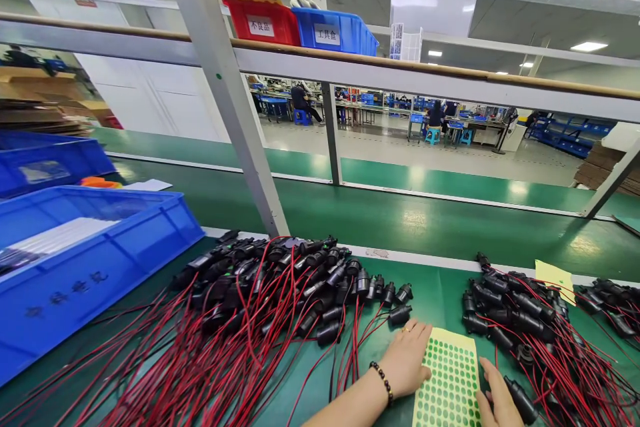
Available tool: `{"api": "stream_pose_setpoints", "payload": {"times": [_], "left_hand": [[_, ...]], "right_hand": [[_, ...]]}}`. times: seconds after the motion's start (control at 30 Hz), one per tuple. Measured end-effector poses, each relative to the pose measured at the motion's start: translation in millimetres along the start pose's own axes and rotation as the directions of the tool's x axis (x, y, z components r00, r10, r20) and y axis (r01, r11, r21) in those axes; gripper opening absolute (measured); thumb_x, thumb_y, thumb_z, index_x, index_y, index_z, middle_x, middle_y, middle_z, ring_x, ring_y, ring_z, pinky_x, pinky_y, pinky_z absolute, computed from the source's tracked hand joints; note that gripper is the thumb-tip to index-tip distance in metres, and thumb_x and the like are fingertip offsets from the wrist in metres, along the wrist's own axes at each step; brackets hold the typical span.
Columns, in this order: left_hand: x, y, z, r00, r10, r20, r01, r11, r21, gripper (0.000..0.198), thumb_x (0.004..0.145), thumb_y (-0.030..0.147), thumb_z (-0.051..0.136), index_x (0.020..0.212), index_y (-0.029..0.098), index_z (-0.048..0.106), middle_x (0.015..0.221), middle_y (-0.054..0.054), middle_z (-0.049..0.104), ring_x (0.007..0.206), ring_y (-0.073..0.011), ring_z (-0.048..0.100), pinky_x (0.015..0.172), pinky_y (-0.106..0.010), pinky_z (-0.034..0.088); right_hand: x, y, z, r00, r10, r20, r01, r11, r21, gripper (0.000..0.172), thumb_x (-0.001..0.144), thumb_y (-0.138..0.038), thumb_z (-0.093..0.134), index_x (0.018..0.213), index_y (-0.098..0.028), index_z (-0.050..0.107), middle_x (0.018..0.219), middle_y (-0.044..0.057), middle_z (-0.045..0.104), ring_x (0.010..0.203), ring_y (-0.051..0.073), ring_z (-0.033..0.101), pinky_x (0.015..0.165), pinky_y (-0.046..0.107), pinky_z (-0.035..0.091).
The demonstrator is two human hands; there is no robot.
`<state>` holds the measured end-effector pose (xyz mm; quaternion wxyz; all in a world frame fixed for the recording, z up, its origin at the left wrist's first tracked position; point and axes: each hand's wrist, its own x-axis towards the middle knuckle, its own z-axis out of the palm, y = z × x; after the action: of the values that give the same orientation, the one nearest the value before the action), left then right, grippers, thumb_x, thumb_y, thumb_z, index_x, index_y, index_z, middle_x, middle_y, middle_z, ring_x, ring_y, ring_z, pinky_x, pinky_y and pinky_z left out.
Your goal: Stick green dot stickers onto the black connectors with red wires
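While the head camera looks down across the green bench, both hands are working at the lower middle of the frame, on a yellow sticker sheet (pixel 449 383) covered in rows of green dots. The left hand (pixel 407 360) lies flat on the sheet's left edge, fingers spread and relaxed, pinning it to the table (pixel 435 293); it grips nothing. A dark beaded bracelet (pixel 383 380) sits on that wrist. The right hand (pixel 497 397) comes in from the bottom edge, fingertips touching the sheet's right border; its fingers look loosely extended, and whether a dot is pinched between them I cannot tell.

To the left of the hands, filling the lower left and centre, sprawls a big heap of black connectors on red and black leads (pixel 280 293). A second, smaller pile of connectors (pixel 520 320) lies just right of the sheet, one plug almost against the right hand, with a yellow paper slip (pixel 555 277) behind it.

My read: this is the sticker-picking step, sheet steadied, a dot about to be lifted. The next move seems to call for a fingertip peel at the sheet's edge, with the left hand holding it down so it does not lift.

Further out, a blue bin (pixel 100 267) sits at left, a grey frame post (pixel 225 93) rises up the middle, and a red bin (pixel 263 21) and blue labelled bin (pixel 335 31) sit on the upper shelf. Far back, people sit at distant benches.
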<state>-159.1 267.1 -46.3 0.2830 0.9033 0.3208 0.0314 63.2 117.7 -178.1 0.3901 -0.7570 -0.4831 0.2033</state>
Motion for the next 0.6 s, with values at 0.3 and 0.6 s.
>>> {"api": "stream_pose_setpoints", "payload": {"times": [0.3, 0.6], "left_hand": [[-0.9, -2.1, 4.1, 0.999, 0.034, -0.027, -0.035, 0.999, -0.037, 0.07, 0.069, 0.029, 0.074, 0.132, 0.02, 0.046, 0.128, -0.008, 0.052, 0.123, -0.0278, 0.039, 0.106, -0.041, 0.03], [6.4, 6.2, 1.8, 0.999, -0.042, 0.007, 0.042, 0.999, -0.035, 0.047, 0.07, 0.021, 0.067, 0.117, 0.023, 0.058, 0.112, -0.006, 0.056, 0.113, -0.0276, 0.044, 0.101, -0.04, 0.034]], "right_hand": [[25.9, -54.6, -6.1, 0.996, 0.083, -0.029, -0.086, 0.989, -0.122, 0.052, 0.085, -0.041, 0.037, 0.127, -0.013, 0.048, 0.126, 0.015, 0.059, 0.113, 0.03, 0.057, 0.098, 0.044, 0.046], [34.5, -73.7, -16.9, 0.998, -0.013, 0.054, 0.024, 0.98, -0.197, 0.045, 0.082, -0.024, 0.041, 0.124, -0.017, 0.057, 0.134, 0.011, 0.051, 0.122, 0.027, 0.047, 0.104, 0.041, 0.037]]}}
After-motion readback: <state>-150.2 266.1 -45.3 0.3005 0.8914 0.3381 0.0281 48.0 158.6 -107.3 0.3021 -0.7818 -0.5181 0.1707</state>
